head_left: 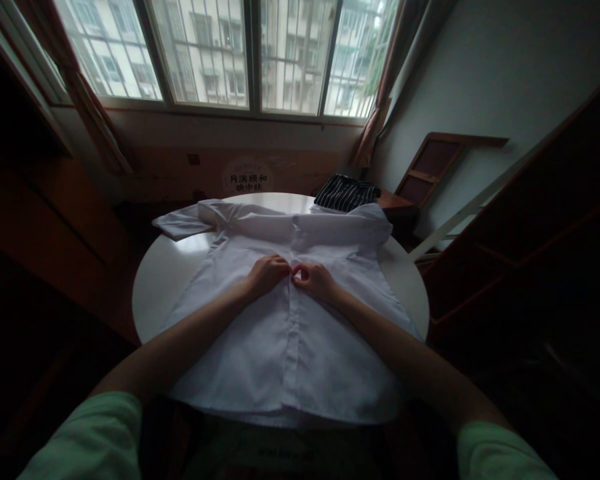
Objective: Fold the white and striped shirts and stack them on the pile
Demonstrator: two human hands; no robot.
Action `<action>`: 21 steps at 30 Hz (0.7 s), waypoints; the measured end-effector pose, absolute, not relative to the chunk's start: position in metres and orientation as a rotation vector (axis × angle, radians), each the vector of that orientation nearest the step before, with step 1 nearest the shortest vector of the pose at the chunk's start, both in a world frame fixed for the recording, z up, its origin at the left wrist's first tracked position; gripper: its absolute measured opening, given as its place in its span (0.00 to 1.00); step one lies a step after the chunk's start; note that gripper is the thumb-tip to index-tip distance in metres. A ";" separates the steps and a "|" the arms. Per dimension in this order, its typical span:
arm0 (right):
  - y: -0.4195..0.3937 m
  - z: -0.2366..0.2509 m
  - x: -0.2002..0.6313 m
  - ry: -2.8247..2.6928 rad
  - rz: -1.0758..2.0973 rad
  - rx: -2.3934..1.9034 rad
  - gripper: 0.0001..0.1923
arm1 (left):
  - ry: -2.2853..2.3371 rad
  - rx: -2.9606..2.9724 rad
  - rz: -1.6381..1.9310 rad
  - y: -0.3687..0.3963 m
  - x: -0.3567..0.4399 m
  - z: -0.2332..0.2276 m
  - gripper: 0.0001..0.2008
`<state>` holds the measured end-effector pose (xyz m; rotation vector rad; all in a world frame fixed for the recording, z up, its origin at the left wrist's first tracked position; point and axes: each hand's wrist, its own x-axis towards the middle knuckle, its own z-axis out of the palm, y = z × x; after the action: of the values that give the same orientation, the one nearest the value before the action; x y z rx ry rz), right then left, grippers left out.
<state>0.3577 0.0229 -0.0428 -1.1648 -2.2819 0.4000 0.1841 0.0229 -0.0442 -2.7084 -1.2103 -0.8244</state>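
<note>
A white short-sleeved shirt [245, 347] lies spread over a round white table, its collar end away from me and its hem hanging over the near edge. Down its middle runs the front placket [293, 333]. My left hand [271, 272] pinches the placket at about chest height, fingers closed on the cloth. Right beside it, my right hand [314, 279] also pinches the placket, thumb and forefinger curled together. Any button between the fingertips is too small to make out.
The white table [153, 293] shows its rim left and right of the shirt. At its far right edge sits a folded black striped garment [347, 192]. Behind stand a barred window [210, 53] and a wooden chair [430, 167]; dark furniture [520, 247] rises at right.
</note>
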 end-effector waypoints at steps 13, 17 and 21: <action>0.006 -0.038 0.352 -2.388 0.567 -0.909 0.04 | -1.335 -2.720 -0.906 0.027 0.183 -0.050 0.11; -0.007 -0.034 0.350 -2.462 0.644 -0.783 0.05 | -1.316 -2.750 -0.896 0.027 0.183 -0.049 0.11; -0.018 -0.030 0.349 -2.568 0.698 -0.714 0.08 | -1.315 -2.759 -0.907 0.025 0.184 -0.047 0.11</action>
<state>0.3493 -0.0181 -0.0297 -0.7140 -2.5682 0.6982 0.1835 0.0252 -0.0468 -2.7595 -1.3153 -0.9068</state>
